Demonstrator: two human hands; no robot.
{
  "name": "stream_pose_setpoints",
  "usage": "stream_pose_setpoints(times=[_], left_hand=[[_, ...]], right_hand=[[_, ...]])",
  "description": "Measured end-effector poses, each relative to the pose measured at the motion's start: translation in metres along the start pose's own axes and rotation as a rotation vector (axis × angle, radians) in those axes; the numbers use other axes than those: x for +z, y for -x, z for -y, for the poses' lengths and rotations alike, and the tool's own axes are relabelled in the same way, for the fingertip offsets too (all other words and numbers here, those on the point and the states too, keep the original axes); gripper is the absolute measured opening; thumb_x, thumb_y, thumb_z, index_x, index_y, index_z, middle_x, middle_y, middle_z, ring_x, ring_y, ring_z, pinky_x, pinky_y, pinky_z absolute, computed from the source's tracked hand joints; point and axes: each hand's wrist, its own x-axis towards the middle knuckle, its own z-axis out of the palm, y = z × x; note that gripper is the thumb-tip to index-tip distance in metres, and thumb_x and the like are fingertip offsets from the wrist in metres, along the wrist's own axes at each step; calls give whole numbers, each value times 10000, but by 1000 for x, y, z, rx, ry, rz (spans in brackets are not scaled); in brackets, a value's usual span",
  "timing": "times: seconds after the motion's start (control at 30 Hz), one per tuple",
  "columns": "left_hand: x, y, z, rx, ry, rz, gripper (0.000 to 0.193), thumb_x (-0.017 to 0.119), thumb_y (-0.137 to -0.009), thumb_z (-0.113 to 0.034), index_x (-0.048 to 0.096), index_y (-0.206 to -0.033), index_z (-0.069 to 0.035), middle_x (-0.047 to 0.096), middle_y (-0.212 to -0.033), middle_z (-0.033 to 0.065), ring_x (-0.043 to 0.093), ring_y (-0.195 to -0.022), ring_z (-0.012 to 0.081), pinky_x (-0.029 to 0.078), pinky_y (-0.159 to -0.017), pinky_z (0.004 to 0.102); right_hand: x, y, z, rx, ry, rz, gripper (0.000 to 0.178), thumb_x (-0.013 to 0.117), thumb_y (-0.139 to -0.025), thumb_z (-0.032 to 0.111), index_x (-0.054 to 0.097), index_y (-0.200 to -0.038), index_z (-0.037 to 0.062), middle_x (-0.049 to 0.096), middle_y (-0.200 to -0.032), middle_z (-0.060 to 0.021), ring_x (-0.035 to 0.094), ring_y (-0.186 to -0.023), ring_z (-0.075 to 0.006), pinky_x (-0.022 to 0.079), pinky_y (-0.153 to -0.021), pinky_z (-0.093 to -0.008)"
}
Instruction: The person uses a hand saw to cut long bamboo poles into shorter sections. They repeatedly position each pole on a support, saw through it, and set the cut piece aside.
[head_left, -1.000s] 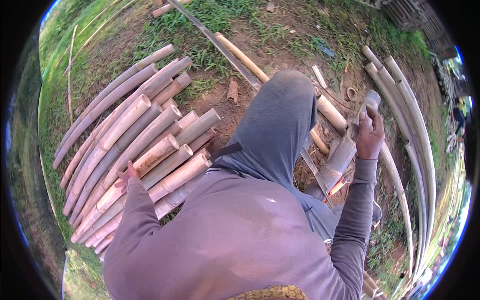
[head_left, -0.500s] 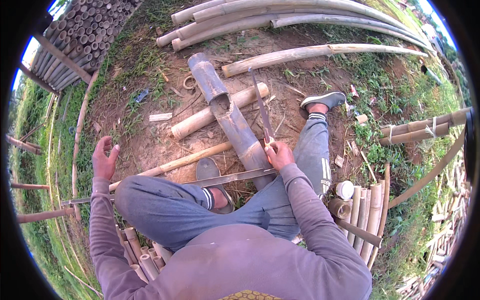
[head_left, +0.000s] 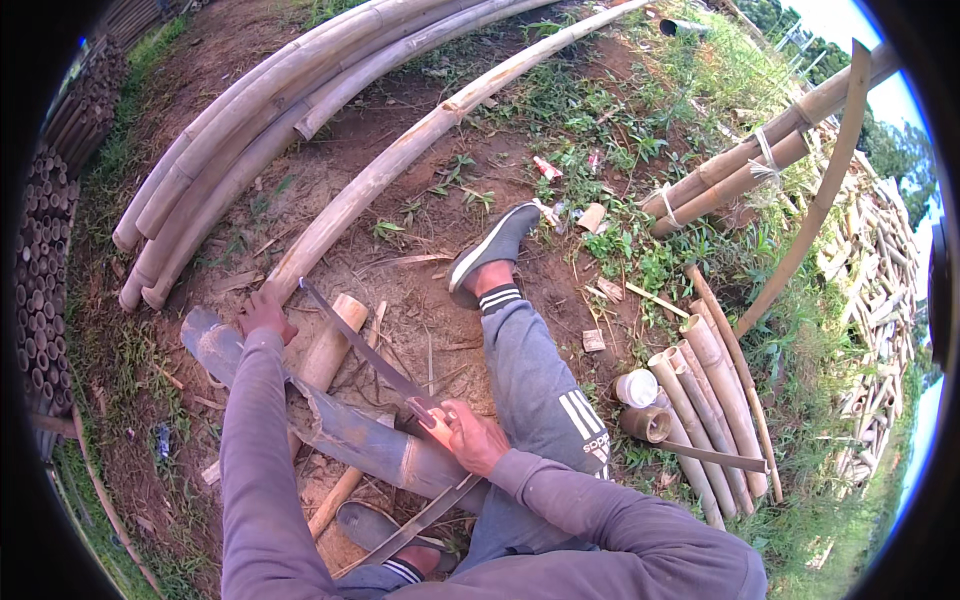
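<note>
The right hand is clamped on the orange handle of a tool, whose long, narrow dark blade slants up and left, its tip near the left hand. The left hand, its fingers spread, is at the near end of a long pale pole; I cannot tell whether it grips the pole or only touches it. Under the left forearm lies a thick grey bamboo piece, broken open partway along, with its lower end by the person's leg. It crosses over a shorter pale log on the dirt. A flat strip lies near one shoe, while the other shoe is farther out. To the right, a white tub sits beside short poles. Curved poles lie together at upper left, and tied poles stand out at upper right
</note>
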Motion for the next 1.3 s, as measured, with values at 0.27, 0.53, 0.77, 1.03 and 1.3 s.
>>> stream_pose_setpoints(times=[0.27,0.53,0.77,1.03,1.3], left_hand=[[12,-61,13,-18,25,-67,888,959,-747,-311,451,-1452,-124,564,-1491,181,584,-1383,399,493,-1128,532],[-136,23,78,138,141,-476,687,918,-693,-249,525,-1241,-115,653,-1193,152,694,-1141,392,565,-976,516],[-114,223,138,114,107,-485,693,927,-673,-237,536,-1231,-107,643,-1187,127,647,-1218,344,450,-1087,520],[45,548,420,-361,-187,-549,796,871,-770,-181,522,-1485,-150,621,-1445,75,525,-1444,307,201,-1285,646],[166,772,596,-1217,-236,-658,752,844,-921,-274,488,-1582,-232,606,-1535,118,522,-1465,333,401,-1231,548]], right_hand=[[5,-2,13,23,-60,203,686,689,-986,303,376,-1562,99,745,-1173,-278,720,-1038,-509,547,-929,-555],[-2,-6,13,5,-179,-241,652,656,-946,175,367,-1514,40,667,-1289,-331,687,-1147,-520,521,-1055,-560],[12,-18,-25,34,278,-60,691,626,-919,245,416,-1548,51,657,-1303,-291,669,-1186,-469,477,-1063,-586],[-41,-109,-9,208,-839,-150,617,689,-1033,521,665,-1330,-20,725,-1071,-85,693,-979,-257,557,-880,-379],[-59,-156,168,126,-1561,-11,637,758,-962,477,552,-1427,93,608,-1429,-156,591,-1326,-394,446,-1159,-660]])
